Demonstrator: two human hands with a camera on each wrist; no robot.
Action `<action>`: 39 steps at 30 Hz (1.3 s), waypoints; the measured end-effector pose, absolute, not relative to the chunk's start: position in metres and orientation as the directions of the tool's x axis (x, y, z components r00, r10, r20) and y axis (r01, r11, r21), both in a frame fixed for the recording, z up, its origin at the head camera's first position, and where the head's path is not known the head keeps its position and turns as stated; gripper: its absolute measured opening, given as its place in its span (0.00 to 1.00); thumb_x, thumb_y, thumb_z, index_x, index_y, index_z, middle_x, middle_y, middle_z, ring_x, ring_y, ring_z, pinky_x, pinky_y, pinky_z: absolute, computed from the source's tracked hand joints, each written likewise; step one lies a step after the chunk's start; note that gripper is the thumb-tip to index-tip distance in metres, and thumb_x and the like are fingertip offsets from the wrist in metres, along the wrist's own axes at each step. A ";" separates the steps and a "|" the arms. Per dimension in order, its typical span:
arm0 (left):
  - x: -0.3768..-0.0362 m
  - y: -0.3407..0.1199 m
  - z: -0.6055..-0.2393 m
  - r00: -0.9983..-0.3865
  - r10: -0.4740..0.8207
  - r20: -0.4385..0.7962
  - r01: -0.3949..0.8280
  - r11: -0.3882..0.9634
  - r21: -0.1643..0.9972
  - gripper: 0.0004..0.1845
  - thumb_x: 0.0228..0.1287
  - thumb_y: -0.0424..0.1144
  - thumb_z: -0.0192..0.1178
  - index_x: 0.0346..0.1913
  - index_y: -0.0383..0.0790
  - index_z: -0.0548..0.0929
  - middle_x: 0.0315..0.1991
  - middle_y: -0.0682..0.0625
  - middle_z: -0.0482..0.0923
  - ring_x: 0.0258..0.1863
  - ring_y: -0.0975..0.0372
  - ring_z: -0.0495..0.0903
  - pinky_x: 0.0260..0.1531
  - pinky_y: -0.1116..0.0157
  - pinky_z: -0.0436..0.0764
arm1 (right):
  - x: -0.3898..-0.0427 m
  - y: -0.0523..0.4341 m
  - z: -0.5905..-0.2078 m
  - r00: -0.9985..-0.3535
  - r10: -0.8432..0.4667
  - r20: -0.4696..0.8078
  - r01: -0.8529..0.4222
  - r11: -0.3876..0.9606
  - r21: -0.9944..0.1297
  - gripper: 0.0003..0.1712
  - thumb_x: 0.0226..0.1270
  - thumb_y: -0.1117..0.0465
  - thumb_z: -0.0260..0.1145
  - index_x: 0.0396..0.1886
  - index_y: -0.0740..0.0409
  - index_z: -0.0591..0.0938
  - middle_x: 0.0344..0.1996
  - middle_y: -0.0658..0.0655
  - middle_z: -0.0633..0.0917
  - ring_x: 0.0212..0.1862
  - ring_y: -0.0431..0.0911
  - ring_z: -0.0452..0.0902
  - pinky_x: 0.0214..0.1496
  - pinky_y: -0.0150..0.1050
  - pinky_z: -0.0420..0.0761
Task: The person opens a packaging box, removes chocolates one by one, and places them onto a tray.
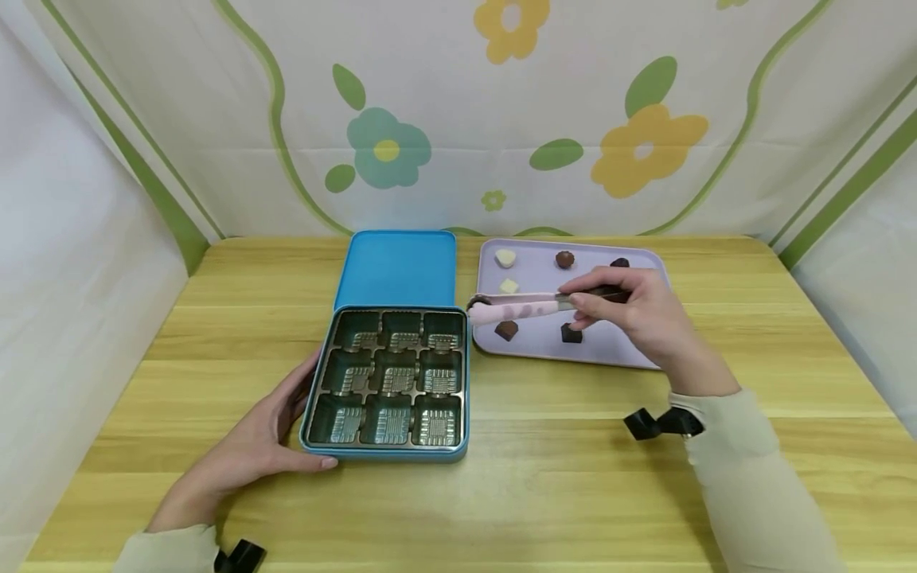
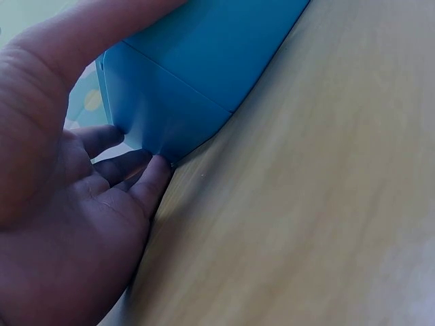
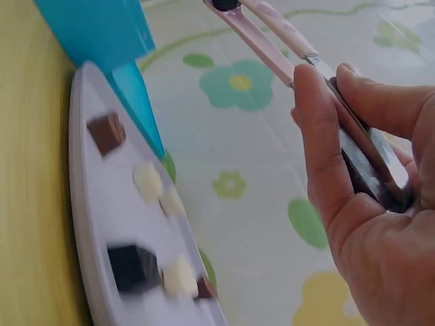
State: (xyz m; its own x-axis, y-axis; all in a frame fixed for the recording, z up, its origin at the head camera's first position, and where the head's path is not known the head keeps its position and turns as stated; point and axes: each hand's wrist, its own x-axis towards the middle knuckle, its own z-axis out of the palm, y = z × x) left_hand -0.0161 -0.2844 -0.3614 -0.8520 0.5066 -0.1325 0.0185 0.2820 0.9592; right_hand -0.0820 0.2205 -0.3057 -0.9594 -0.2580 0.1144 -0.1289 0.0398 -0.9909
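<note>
My right hand (image 1: 641,314) holds a pair of tongs (image 1: 517,310) with pale pink arms, level above the left part of the tray. Between the tongs' tips is a dark chocolate (image 3: 225,4), partly hidden in the head view and close to the right rim of a blue tin (image 1: 387,454). The tin stands open, with a brown divided insert (image 1: 396,380) whose compartments hold nothing. At its front left corner, my left hand (image 1: 261,434) grips the tin, thumb along the front and fingers against the left side.
A lavender tray (image 1: 530,348) lies right of the tin with several chocolates, among them a white one (image 1: 505,258), a round brown one (image 1: 564,259) and a dark square one (image 1: 571,333). The blue lid (image 1: 397,270) lies behind the tin. A patterned cloth (image 1: 458,119) closes off the back.
</note>
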 end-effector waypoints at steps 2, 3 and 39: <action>-0.016 -0.284 -0.362 -0.852 0.507 -0.132 0.019 0.282 0.959 0.72 0.53 0.27 0.82 0.89 0.62 0.43 0.90 0.43 0.40 0.85 0.54 0.52 0.68 0.84 0.65 | -0.079 0.232 -0.308 -0.963 -0.238 0.129 -0.136 0.013 -0.991 0.09 0.73 0.75 0.69 0.49 0.70 0.90 0.42 0.55 0.90 0.31 0.45 0.92 0.42 0.38 0.91; -0.016 -0.284 -0.363 -0.852 0.506 -0.130 0.021 0.283 0.959 0.72 0.53 0.27 0.82 0.89 0.62 0.43 0.90 0.43 0.40 0.85 0.56 0.53 0.68 0.84 0.65 | -0.077 0.238 -0.310 -0.965 -0.226 0.130 -0.136 0.011 -0.991 0.09 0.73 0.76 0.69 0.49 0.69 0.90 0.42 0.55 0.91 0.31 0.45 0.92 0.43 0.38 0.91; -0.016 -0.284 -0.367 -0.856 0.508 -0.091 0.057 0.268 0.962 0.71 0.51 0.23 0.81 0.90 0.58 0.45 0.90 0.44 0.41 0.76 0.84 0.59 0.69 0.85 0.63 | -0.015 0.389 -0.347 -0.975 0.161 -0.155 0.194 0.268 -0.944 0.12 0.76 0.64 0.71 0.54 0.60 0.92 0.44 0.39 0.94 0.37 0.40 0.92 0.45 0.32 0.89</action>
